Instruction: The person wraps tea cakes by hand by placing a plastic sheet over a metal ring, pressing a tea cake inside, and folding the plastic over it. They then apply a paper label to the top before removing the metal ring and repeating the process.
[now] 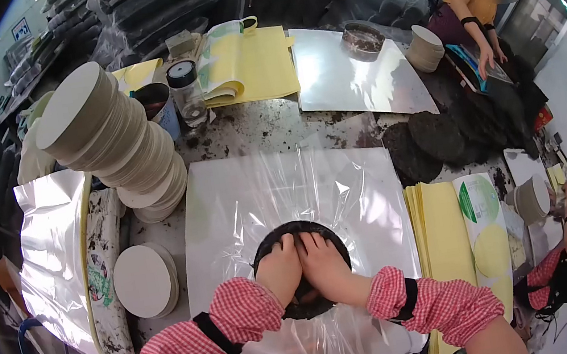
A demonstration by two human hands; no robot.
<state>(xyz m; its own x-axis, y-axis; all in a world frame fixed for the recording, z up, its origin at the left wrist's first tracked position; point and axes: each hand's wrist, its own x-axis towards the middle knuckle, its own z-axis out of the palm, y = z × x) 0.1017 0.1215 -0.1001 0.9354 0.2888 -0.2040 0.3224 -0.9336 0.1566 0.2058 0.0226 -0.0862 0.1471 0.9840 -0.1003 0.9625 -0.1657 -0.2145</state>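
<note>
A round dark ring [337, 235] lies on clear plastic film [291, 176], which is spread in creases over a pale square board [213, 224]. Inside the ring is dark, crumbly-looking material [310, 307], mostly hidden by my hands. My left hand [281, 269] presses down into its left half, fingers bent forward and a little apart. Beside it, nearly touching, my right hand [326, 264] rests on the right half with its fingers laid out over the dark material. Neither hand visibly grips anything.
A tall leaning stack of round pale discs [124, 142] stands left, with a shorter disc stack [143, 280] nearer. Yellow sheets [441, 227] lie right. Behind are a clear jar [187, 96], a metal sheet [334, 74] and dark round cakes [435, 136]. Two people work at right.
</note>
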